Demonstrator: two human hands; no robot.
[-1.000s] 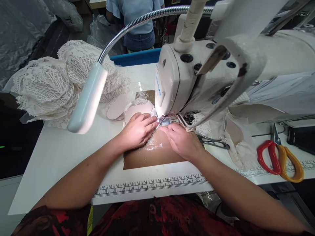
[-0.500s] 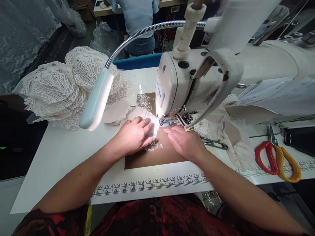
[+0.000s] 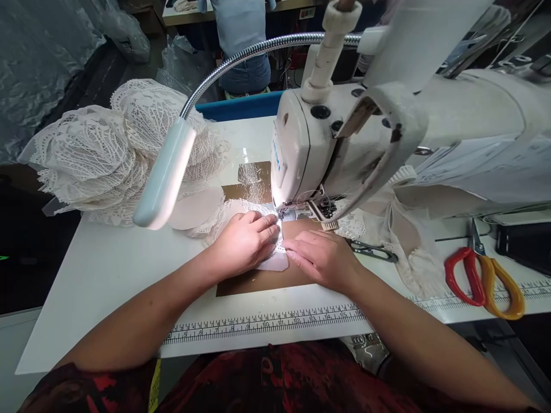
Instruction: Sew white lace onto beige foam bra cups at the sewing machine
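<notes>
A white lace piece [image 3: 275,263] with a smooth pale backing lies under the presser foot of the sewing machine [image 3: 297,137]. My left hand [image 3: 246,242] rests over it, fingers laid on the lace close to the needle. At its right edge, the thumb and forefinger of my right hand [image 3: 322,255] are closed on the lace. Beneath both hands is a brown sheet [image 3: 253,285] on the white table. To the left of the machine lies a smooth pale oval piece [image 3: 196,207], joined or overlapping with more lace; I cannot tell which.
A lace stack [image 3: 86,149] stands at the left behind a gooseneck lamp [image 3: 166,172]. On the right are thread snips [image 3: 372,250], sheer lace fabric [image 3: 407,241] and red-and-yellow-handled scissors [image 3: 484,278]. A ruler strip [image 3: 267,324] runs along the front edge. A person [image 3: 241,40] sits beyond.
The lace under my left hand has come forward toward me, its pale end now showing over the brown sheet. My right fingers have come to the lace edge. The oval piece has shifted left.
</notes>
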